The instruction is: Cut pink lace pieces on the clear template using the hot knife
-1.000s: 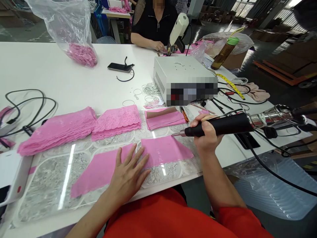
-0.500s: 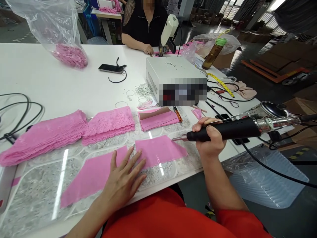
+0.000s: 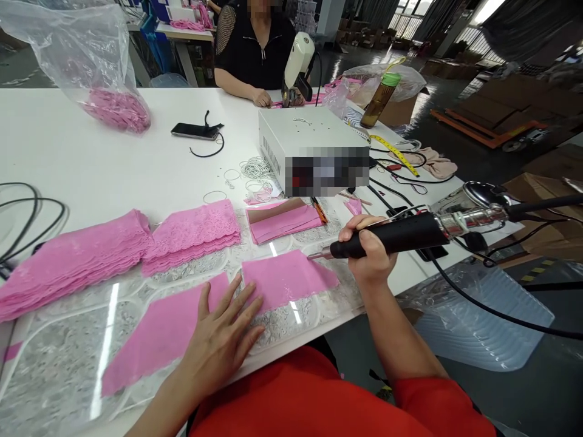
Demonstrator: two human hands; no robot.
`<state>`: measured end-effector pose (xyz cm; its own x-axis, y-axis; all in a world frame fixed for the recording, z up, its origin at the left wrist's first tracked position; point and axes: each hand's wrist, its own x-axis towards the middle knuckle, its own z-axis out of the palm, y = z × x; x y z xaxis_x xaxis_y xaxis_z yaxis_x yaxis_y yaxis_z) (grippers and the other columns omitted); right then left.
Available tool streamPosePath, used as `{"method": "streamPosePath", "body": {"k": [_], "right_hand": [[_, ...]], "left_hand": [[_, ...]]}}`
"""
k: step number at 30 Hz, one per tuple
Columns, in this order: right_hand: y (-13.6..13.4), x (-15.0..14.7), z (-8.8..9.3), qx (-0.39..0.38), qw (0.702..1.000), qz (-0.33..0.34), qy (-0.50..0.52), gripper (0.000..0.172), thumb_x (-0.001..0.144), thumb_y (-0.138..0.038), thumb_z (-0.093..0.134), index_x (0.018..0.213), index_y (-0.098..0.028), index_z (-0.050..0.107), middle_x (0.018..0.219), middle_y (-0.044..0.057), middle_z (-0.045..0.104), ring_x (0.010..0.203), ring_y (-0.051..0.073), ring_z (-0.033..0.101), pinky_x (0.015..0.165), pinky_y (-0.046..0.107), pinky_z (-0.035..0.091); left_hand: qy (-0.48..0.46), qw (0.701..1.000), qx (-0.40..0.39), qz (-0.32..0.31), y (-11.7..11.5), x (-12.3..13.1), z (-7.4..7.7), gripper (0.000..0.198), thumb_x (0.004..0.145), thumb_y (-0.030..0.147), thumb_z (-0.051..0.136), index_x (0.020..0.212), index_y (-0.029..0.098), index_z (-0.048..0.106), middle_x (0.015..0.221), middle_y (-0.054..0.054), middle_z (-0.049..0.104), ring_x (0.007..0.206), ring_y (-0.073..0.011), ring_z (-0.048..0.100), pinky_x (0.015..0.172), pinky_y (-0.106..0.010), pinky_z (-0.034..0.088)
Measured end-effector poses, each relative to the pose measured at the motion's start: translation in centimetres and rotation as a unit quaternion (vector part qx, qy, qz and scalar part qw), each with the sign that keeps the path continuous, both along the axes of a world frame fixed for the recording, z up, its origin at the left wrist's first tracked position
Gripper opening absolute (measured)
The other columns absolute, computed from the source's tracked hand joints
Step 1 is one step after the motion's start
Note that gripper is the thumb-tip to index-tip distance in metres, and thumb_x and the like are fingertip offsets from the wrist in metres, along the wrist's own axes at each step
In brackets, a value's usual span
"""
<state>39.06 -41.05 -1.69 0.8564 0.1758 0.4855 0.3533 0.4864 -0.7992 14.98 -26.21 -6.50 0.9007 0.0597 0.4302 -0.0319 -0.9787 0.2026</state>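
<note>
while flat on pink lace [image 3: 157, 340], left hand [image 3: 218, 343]; tool [image 3: 396, 235] in right hand [image 3: 371, 258]

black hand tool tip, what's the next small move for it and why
Probably lower the black hand tool tip onto the pink lace piece by its upper edge. The right hand grips it with the tip just off that edge, and the left hand lies flat, pinning the lace.

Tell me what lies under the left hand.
The left hand lies flat on a pink fabric strip over a clear sheet. The strip's part beneath the palm is hidden.
</note>
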Motion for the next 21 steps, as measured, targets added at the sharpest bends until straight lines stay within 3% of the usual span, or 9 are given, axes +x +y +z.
{"method": "streamPosePath", "body": {"k": [12, 21], "right_hand": [[-2.7, -0.1, 0.7, -0.012, 0.999, -0.026, 0.023, 0.012, 0.067, -0.029, 0.063, 0.072, -0.021, 0.057, 0.074, -0.001, 0.057, 0.052, 0.010, 0.052, 0.052, 0.029, 0.046], [-2.5, -0.3, 0.4, -0.009, 1.000, -0.009, 0.020, 0.010, 0.068, -0.027, 0.064, 0.072, -0.020, 0.057, 0.073, -0.002, 0.058, 0.053, 0.010, 0.053, 0.053, 0.029, 0.046]], "left_hand": [[-0.005, 1.000, -0.003, -0.002, 0.0, 0.0, 0.1, 0.034, 0.098, 0.031, 0.047, 0.129, 0.023, 0.061, 0.137, -0.008, 0.060, 0.140, -0.0306, 0.041, 0.121, -0.057, 0.005], [-0.007, 1.000, 0.000, -0.004, 0.0, 0.1, 0.3, 0.034, 0.098, 0.030, 0.048, 0.129, 0.023, 0.060, 0.135, -0.009, 0.061, 0.140, -0.0298, 0.040, 0.121, -0.057, 0.005]]}}
